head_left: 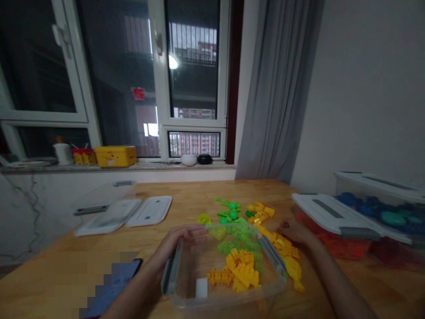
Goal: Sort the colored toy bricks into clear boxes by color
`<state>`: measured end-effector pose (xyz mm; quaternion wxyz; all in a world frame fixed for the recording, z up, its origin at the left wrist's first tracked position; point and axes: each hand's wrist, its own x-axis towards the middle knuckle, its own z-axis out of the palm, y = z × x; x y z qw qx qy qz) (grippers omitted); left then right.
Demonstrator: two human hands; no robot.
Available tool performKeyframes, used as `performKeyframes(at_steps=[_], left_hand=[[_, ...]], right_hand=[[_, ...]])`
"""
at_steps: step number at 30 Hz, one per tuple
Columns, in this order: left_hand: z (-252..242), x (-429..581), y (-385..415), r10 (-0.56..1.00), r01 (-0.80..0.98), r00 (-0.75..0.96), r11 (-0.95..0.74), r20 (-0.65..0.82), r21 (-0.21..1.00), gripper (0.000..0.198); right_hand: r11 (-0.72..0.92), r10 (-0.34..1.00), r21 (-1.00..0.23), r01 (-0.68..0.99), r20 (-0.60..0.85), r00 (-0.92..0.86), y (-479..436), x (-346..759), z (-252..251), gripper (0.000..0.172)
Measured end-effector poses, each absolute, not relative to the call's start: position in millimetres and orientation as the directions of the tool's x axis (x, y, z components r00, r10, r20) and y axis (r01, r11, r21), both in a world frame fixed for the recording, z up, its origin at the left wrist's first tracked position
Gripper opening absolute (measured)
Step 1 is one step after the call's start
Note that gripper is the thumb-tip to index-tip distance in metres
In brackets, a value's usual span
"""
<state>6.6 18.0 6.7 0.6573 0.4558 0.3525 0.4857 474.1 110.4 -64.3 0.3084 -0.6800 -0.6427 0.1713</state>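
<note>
Wooden desk [206,199] under a dark window, grey curtain [279,88] hanging at the far right. Pretty cluttered up here.

Near the middle: clear plastic bin [199,270], tilted a bit, with yellow bricks [241,270] and green bricks [239,241] piled inside. Left hand [181,241] resting on the bin's far-left rim, fingers [195,231] curled over the edge and gripping it. Right hand [294,230] down on the desk just right of the bin, touching the loose yellow pieces [285,252] there; fingers bent together, but can't tell if anything is actually pinched between them.

More loose green and yellow pieces [245,212] scattered just past the bin, toward the far side.

Off to the left, well apart from the bin: two white lids [149,210] lying flat, plus another clear bin [99,197] behind them. Dark phone [122,274] near the left forearm.

Right side: white-lidded container of red pieces [332,235], and beyond it one with blue pieces [378,208].

Window sill at the far side holding a yellow box [116,156], a white bowl [188,159] and a small black thing [205,159].
</note>
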Motion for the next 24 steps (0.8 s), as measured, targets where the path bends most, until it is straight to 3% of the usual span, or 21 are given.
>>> performKeyframes(at_steps=[6, 14, 18, 24], left_hand=[[3, 2, 21, 0.965, -0.302, 0.262, 0.082, 0.0, 0.95, 0.044], [4, 2, 23, 0.957, -0.3, 0.29, 0.104, -0.013, 0.948, 0.048], [5, 3, 21, 0.963, -0.298, 0.268, 0.085, -0.002, 0.951, 0.045], [7, 5, 20, 0.962, -0.295, 0.271, 0.07, 0.014, 0.953, 0.043]], right_hand=[[0.098, 0.973, -0.709, 0.699, 0.215, 0.082, 102, 459, -44, 0.032], [0.3, 0.95, -0.929, 0.214, 0.312, 0.023, 82, 401, -15, 0.055], [0.267, 0.963, -0.963, 0.035, 0.265, -0.05, 65, 376, -8, 0.054], [0.265, 0.954, -0.964, -0.03, 0.266, -0.136, 53, 367, -6, 0.049]])
